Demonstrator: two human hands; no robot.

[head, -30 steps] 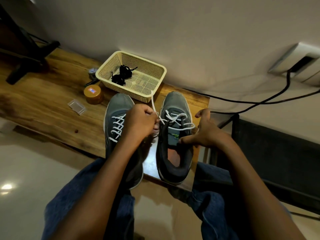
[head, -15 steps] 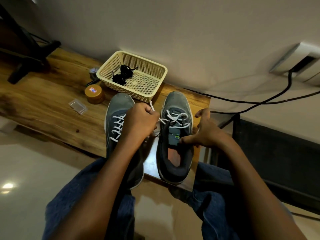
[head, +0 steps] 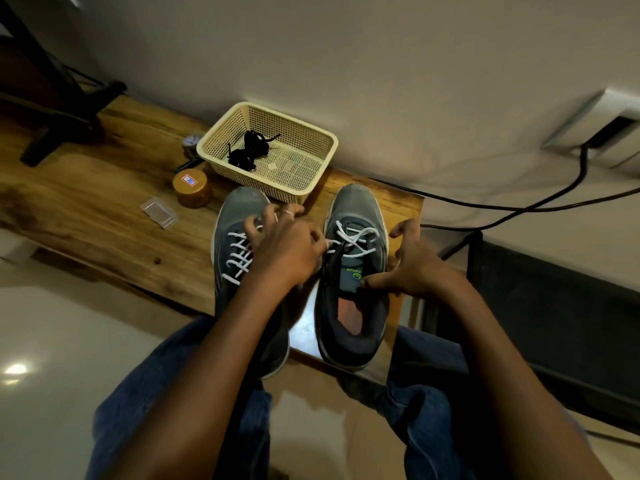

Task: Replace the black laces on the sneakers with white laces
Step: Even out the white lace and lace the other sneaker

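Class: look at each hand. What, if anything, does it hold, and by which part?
Left hand pinches the white lace near the right sneaker's inner eyelets. Right hand pinches that sneaker's tongue.
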